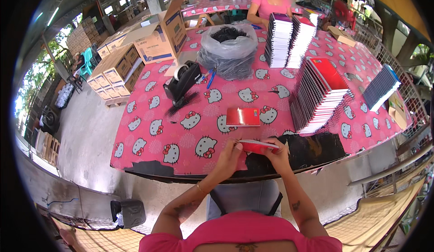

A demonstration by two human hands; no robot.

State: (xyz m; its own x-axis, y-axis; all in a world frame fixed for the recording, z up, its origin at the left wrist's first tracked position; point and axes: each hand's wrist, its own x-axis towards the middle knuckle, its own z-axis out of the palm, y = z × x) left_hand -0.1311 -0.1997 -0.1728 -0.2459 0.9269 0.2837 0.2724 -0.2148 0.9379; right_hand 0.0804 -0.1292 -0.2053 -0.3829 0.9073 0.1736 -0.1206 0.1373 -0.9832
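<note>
Close to the table's front edge, I hold a red notebook (257, 147) tilted up between both hands. My left hand (232, 151) grips its left end with bent fingers. At the other end, my right hand (276, 152) is closed on the same notebook. Another red notebook (243, 116) lies flat on the table just beyond my hands. To the right rises a tall stack of red notebooks (318, 96) with dark coil bindings along one side. Whether the held notebook has a coil in it cannot be made out.
A black tape dispenser (182, 81), blue pens (211, 78) and a plastic bag (227, 53) of black coils stand on the pink patterned table (153, 150). More notebook stacks (278, 39) stand farther back. Cartons (162, 37) are at the left. A person (267, 1) in pink is across the table.
</note>
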